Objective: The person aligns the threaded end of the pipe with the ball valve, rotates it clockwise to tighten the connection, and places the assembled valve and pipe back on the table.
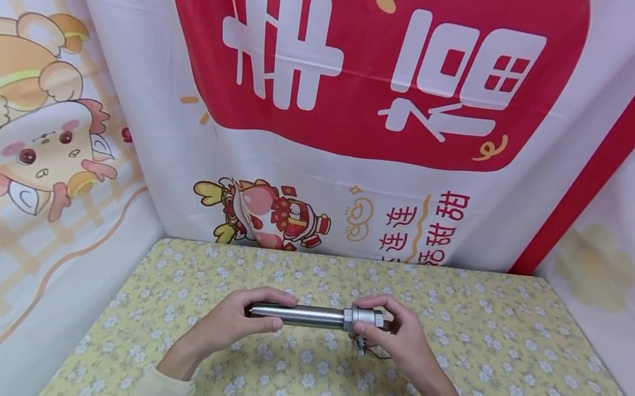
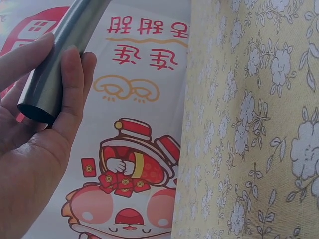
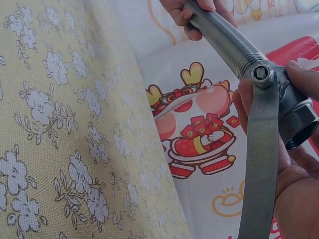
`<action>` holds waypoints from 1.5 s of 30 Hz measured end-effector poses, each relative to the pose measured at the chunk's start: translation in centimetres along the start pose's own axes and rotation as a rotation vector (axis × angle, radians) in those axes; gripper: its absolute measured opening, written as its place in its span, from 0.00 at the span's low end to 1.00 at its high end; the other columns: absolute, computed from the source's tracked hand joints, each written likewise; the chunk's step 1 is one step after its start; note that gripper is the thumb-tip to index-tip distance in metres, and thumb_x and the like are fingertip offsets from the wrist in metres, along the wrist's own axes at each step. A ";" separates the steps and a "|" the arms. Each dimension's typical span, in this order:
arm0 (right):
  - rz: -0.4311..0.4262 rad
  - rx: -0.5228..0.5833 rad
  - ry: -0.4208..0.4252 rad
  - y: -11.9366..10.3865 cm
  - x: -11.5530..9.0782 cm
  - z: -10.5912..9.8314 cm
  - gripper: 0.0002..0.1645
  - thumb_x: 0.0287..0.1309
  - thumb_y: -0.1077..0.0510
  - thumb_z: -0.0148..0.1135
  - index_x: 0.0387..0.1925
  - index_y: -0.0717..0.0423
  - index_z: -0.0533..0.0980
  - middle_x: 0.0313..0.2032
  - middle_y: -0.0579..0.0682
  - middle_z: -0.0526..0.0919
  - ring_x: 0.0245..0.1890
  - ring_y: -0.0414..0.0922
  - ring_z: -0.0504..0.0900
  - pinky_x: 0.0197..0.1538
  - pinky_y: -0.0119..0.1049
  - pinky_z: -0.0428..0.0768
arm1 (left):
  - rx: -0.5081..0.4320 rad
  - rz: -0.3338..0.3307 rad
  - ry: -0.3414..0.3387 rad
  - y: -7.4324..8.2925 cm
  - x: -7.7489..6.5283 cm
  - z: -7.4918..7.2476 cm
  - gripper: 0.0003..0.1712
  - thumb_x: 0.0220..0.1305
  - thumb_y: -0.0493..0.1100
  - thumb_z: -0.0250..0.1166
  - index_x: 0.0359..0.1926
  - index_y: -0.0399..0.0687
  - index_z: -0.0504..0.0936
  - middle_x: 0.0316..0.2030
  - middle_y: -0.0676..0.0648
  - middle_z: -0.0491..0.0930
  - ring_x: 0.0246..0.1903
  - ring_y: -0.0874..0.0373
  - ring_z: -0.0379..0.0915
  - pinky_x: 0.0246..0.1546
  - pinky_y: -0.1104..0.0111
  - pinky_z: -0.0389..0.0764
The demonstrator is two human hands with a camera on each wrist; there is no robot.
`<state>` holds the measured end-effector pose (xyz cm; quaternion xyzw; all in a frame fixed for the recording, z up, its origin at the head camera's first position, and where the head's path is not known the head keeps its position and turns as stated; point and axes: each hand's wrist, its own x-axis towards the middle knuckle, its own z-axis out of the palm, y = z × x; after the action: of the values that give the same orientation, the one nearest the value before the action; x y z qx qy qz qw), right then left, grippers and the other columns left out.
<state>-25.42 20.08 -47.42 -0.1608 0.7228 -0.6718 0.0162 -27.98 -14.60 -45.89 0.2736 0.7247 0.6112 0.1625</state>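
Note:
A smooth steel pipe (image 1: 311,317) lies level across both hands, above the table. My left hand (image 1: 231,318) grips its left end, thumb on the near side and fingers on the far side. In the left wrist view the pipe (image 2: 55,64) shows its open, hollow end. My right hand (image 1: 402,332) holds the ball valve (image 1: 362,318) at the other end between thumb and fingers. Screw threads show where the pipe (image 3: 227,40) meets the valve (image 3: 294,112) in the right wrist view. A flat metal lever (image 3: 260,164) hangs from the valve's stem nut (image 3: 261,74).
The table (image 1: 301,381) wears a yellow floral cloth. Behind it hangs a white and red printed curtain (image 1: 321,165), with further printed cloth (image 1: 38,243) along the left side and plain white cloth (image 1: 612,313) on the right.

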 end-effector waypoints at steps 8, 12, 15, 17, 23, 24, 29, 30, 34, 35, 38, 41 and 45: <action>0.000 0.004 -0.002 -0.1 0.0 0.1 0.21 0.70 0.62 0.74 0.61 0.63 0.80 0.67 0.68 0.78 0.39 0.48 0.94 0.41 0.41 0.93 | 0.005 0.001 0.000 -0.1 0.0 0.0 0.23 0.76 0.36 0.69 0.68 0.54 0.85 0.70 0.39 0.79 0.58 0.36 0.82 0.53 0.64 0.89; -0.006 -0.001 -0.004 0.0 0.0 0.1 0.21 0.70 0.61 0.74 0.61 0.62 0.81 0.67 0.69 0.78 0.39 0.48 0.94 0.41 0.41 0.93 | 0.003 -0.019 0.000 -0.1 0.0 0.0 0.25 0.76 0.36 0.69 0.70 0.51 0.83 0.68 0.39 0.81 0.58 0.38 0.82 0.52 0.63 0.89; -0.014 -0.002 -0.010 0.1 0.0 0.0 0.21 0.70 0.62 0.74 0.61 0.62 0.81 0.67 0.70 0.78 0.39 0.48 0.94 0.42 0.42 0.93 | 0.005 -0.033 -0.001 0.0 0.0 -0.1 0.26 0.76 0.36 0.70 0.72 0.46 0.81 0.69 0.39 0.81 0.59 0.38 0.81 0.53 0.65 0.89; -0.017 0.000 -0.016 0.1 -0.1 0.0 0.21 0.71 0.62 0.73 0.62 0.63 0.80 0.68 0.70 0.77 0.39 0.48 0.94 0.42 0.43 0.93 | 0.011 -0.042 -0.002 0.0 0.0 -0.1 0.27 0.76 0.36 0.70 0.73 0.44 0.80 0.69 0.39 0.81 0.59 0.38 0.81 0.53 0.65 0.89; -0.014 0.008 -0.020 0.2 -0.1 0.0 0.22 0.71 0.62 0.73 0.62 0.63 0.80 0.69 0.73 0.74 0.40 0.48 0.94 0.43 0.44 0.93 | 0.045 -0.050 -0.002 -0.1 0.0 -0.2 0.24 0.77 0.40 0.70 0.71 0.51 0.83 0.69 0.41 0.81 0.58 0.43 0.83 0.54 0.64 0.88; -0.015 0.008 -0.019 0.2 -0.1 0.0 0.22 0.71 0.62 0.73 0.62 0.63 0.80 0.69 0.74 0.74 0.40 0.48 0.94 0.43 0.44 0.93 | 0.048 -0.051 -0.003 -0.1 0.0 -0.2 0.24 0.77 0.41 0.70 0.71 0.52 0.83 0.69 0.42 0.81 0.58 0.44 0.83 0.54 0.64 0.88; -0.019 0.000 -0.017 0.2 -0.1 0.1 0.21 0.71 0.62 0.73 0.62 0.63 0.80 0.69 0.73 0.75 0.40 0.47 0.94 0.42 0.44 0.93 | 0.033 -0.057 -0.011 -0.1 -0.1 -0.3 0.24 0.77 0.42 0.71 0.71 0.53 0.84 0.70 0.41 0.81 0.58 0.42 0.84 0.54 0.63 0.89; -0.019 -0.001 -0.017 0.2 -0.1 0.1 0.21 0.71 0.63 0.73 0.62 0.63 0.80 0.69 0.73 0.75 0.40 0.47 0.94 0.42 0.44 0.93 | 0.030 -0.058 -0.013 -0.1 -0.1 -0.3 0.24 0.77 0.42 0.71 0.71 0.53 0.84 0.70 0.41 0.80 0.58 0.42 0.84 0.54 0.63 0.89; -0.016 0.001 -0.015 0.2 -0.1 0.1 0.21 0.71 0.62 0.73 0.62 0.63 0.80 0.69 0.75 0.74 0.40 0.47 0.94 0.42 0.44 0.93 | 0.016 -0.057 -0.018 -0.1 0.0 -0.3 0.23 0.79 0.42 0.69 0.71 0.52 0.83 0.69 0.39 0.81 0.54 0.49 0.86 0.54 0.62 0.89; -0.015 0.001 -0.013 0.1 -0.1 0.1 0.21 0.71 0.62 0.73 0.62 0.63 0.80 0.69 0.75 0.74 0.40 0.47 0.94 0.42 0.44 0.93 | 0.013 -0.055 -0.019 -0.1 0.0 -0.3 0.23 0.79 0.43 0.68 0.71 0.51 0.83 0.69 0.39 0.81 0.53 0.50 0.87 0.54 0.62 0.89; -0.015 -0.002 -0.011 0.1 -0.1 0.2 0.21 0.70 0.62 0.73 0.61 0.63 0.81 0.69 0.75 0.74 0.39 0.47 0.94 0.42 0.44 0.93 | 0.011 -0.051 -0.018 -0.1 0.0 -0.3 0.22 0.82 0.45 0.65 0.71 0.50 0.83 0.69 0.39 0.81 0.51 0.50 0.88 0.55 0.59 0.89; -0.012 -0.005 -0.010 0.1 -0.1 0.2 0.21 0.70 0.62 0.73 0.61 0.63 0.81 0.68 0.72 0.76 0.39 0.47 0.94 0.42 0.44 0.93 | 0.020 -0.045 -0.016 -0.1 0.1 -0.3 0.21 0.84 0.46 0.63 0.71 0.50 0.84 0.69 0.39 0.81 0.52 0.48 0.88 0.56 0.58 0.89; -0.007 0.000 -0.014 0.1 -0.1 0.2 0.21 0.70 0.62 0.73 0.61 0.63 0.81 0.69 0.72 0.76 0.39 0.47 0.93 0.42 0.43 0.93 | 0.023 -0.043 -0.014 -0.1 0.0 -0.3 0.21 0.84 0.46 0.62 0.71 0.51 0.84 0.69 0.39 0.81 0.51 0.49 0.88 0.56 0.61 0.89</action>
<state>-25.27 19.91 -47.54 -0.1679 0.7222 -0.6707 0.0190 -28.20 -14.82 -45.94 0.2642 0.7363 0.5971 0.1777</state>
